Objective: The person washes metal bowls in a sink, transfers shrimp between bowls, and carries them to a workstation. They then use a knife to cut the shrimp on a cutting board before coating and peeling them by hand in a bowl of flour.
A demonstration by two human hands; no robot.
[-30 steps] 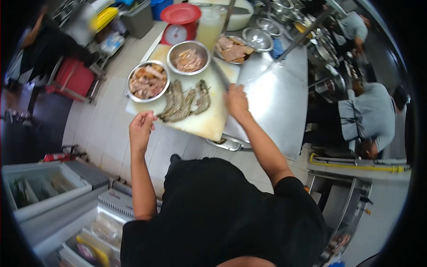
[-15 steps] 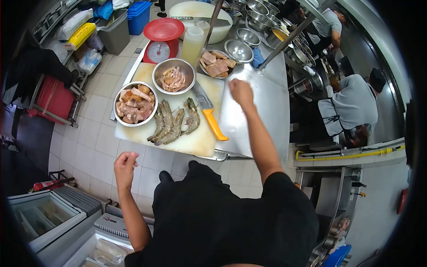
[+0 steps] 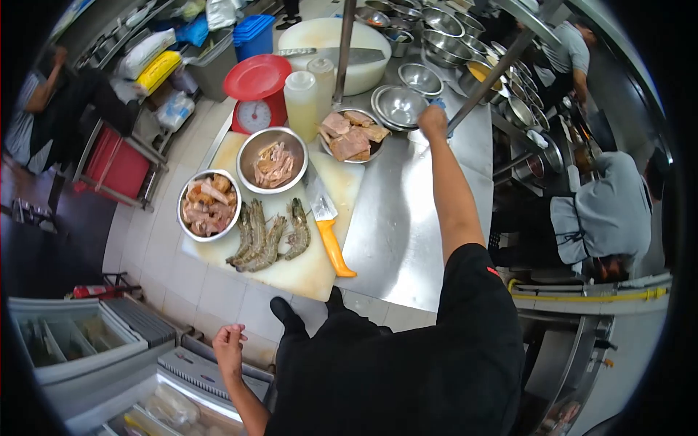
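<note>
My right hand [image 3: 433, 122] reaches across the steel table, at the right rim of a small steel bowl [image 3: 401, 106] and against a blue cloth [image 3: 439, 106] by the metal post. Its fingertips are hidden, so its hold cannot be told. Low at the left, my left hand [image 3: 230, 344] hangs away from the table, fingers curled with nothing seen in them. On the white cutting board [image 3: 294, 282] lie several raw prawns [image 3: 263, 243] and a knife with a yellow handle [image 3: 333, 248]. Bowls of meat pieces [image 3: 211, 207], pale strips [image 3: 274, 166] and pinkish slabs [image 3: 353, 143] stand around them.
A red scale [image 3: 254, 112] and squeeze bottles [image 3: 301, 102] stand behind the bowls. A large knife [image 3: 356, 55] lies on a round chopping block [image 3: 327, 35]. Metal posts rise from the table. Co-workers [image 3: 607, 207] are at the right; another person sits at left.
My right hand has moved forward and right to the steel bowl and blue cloth. My left hand has dropped lower. The view has shifted, with the board now lower in it.
</note>
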